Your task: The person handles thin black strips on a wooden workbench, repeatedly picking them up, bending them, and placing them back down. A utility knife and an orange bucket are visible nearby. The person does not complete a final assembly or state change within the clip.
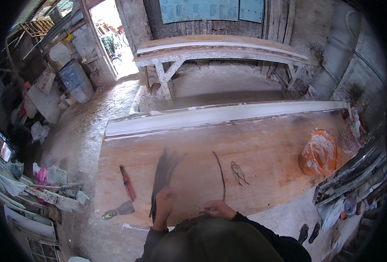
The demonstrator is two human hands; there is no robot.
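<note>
Hands at 6 o'clock sorting dark strips on bench
Left hand (164, 197) fingers curled onto dark bundle (160, 174); right hand (216, 210) pinching curved strip (222, 174) end; next likely lift it toward 12, steady grip needed

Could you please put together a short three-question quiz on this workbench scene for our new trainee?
1. True or false: the red-handled tool lies on the wooden table to the left of both hands.
2. Which thing sits near the table's right end? A) a blue barrel B) an orange bucket C) a scraper
3. Fill in: the left hand rests on a bundle of dark thin ____.

Key:
1. True; it lies beyond the scraper near the left edge.
2. B; the orange bucket stands there, while the blue barrel is on the floor by the doorway.
3. Strips; the right hand is at the near end of a single curved strip.
</note>
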